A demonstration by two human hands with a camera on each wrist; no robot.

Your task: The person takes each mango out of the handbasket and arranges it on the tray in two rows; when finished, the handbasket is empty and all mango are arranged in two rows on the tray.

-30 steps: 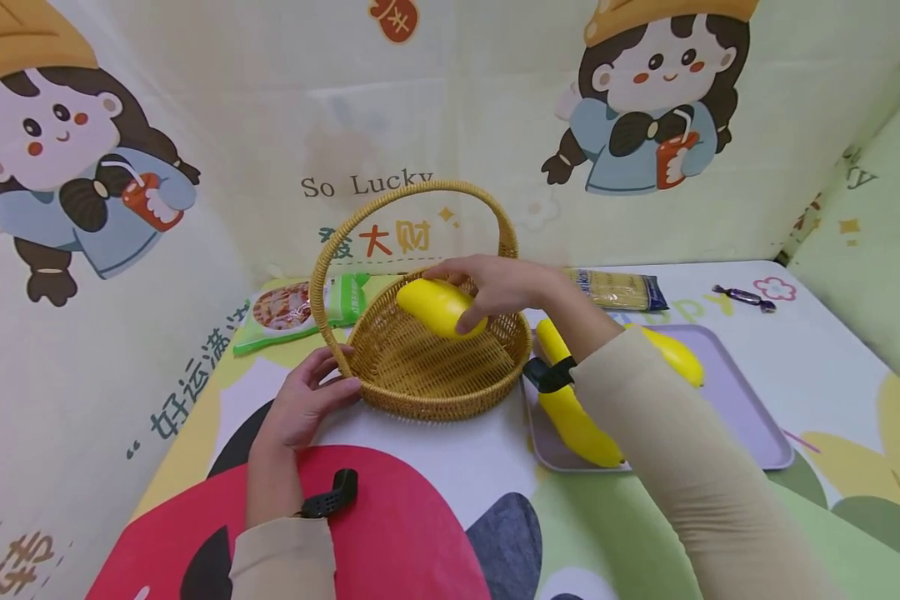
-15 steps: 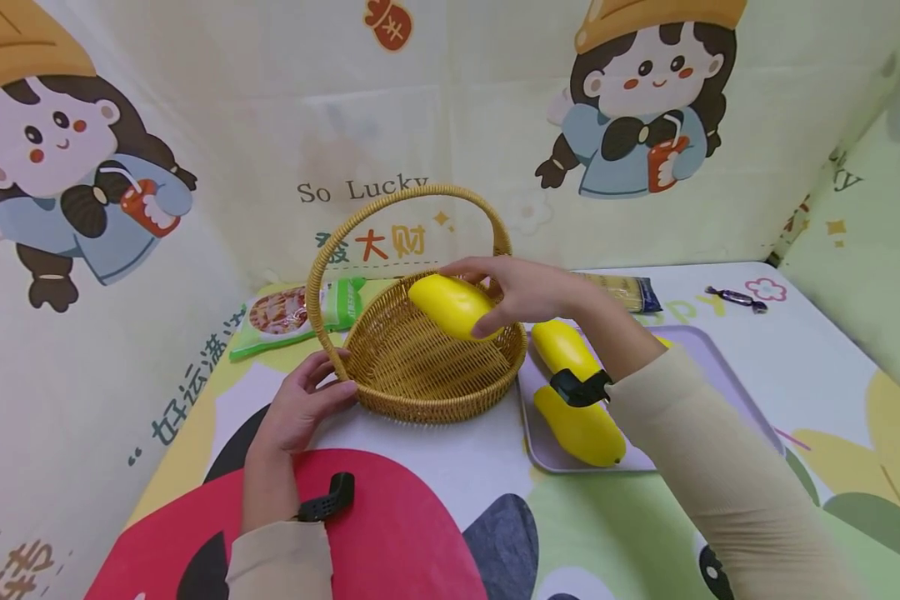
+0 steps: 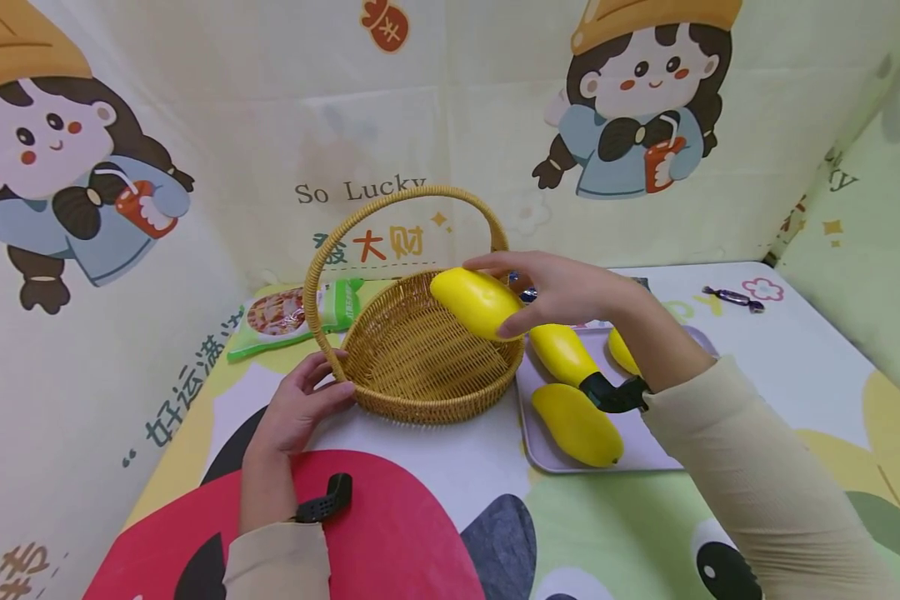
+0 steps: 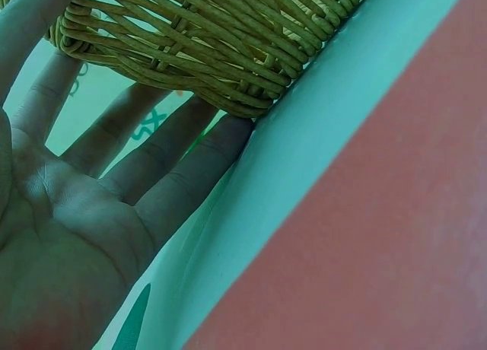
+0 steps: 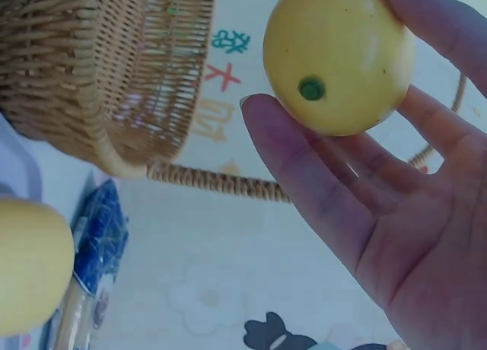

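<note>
A yellow mango (image 3: 476, 304) is pinched between the thumb and fingers of my right hand (image 3: 562, 287), above the right side of the wicker basket (image 3: 427, 408). Its round green-tipped end shows in the right wrist view. My left hand (image 3: 300, 408) holds the basket at the left, by the foot of its arched handle (image 3: 322, 258). There the thumb lies in front and the fingers lie behind; in the left wrist view, the fingers (image 4: 190, 160) reach to the woven wall. The visible basket floor is bare. More mangoes (image 3: 577, 425) lie on a lilac tray (image 3: 536, 454), one mostly behind my right wrist.
A green food packet (image 3: 292, 315) lies behind the basket at the left. To the back right is a wrapped candy (image 3: 733, 298). A pack with a blue end (image 5: 103, 236), mostly behind my right hand in the head view, lies by the tray. Printed cloth walls stand around the table.
My right hand has moved right with the mango, from over the basket's middle toward its right rim. My left hand stays on the basket. The view has shifted slightly.
</note>
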